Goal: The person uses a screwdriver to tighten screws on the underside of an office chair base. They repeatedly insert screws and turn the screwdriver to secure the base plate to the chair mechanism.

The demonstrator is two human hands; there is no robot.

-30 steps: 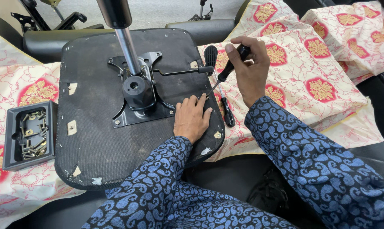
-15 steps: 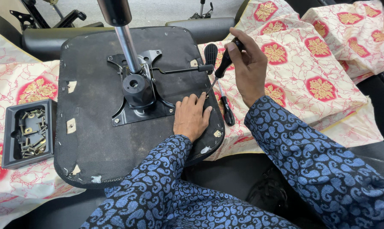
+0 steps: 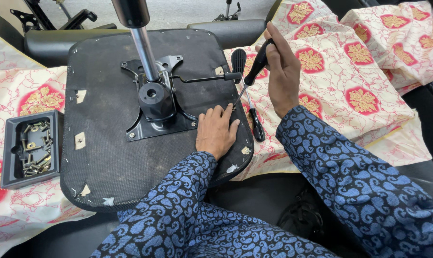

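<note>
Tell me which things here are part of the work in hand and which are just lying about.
In use:
right hand holding screwdriver
left hand on seat base
metal plate

Lying about:
second screwdriver
screw tray
patterned cloth

Bright, even daylight; soft shadows only; sharp focus throughout; slight wide-angle stretch at the edges.

Gas cylinder [image 3: 139, 36] top (beyond the frame's upper edge)
</note>
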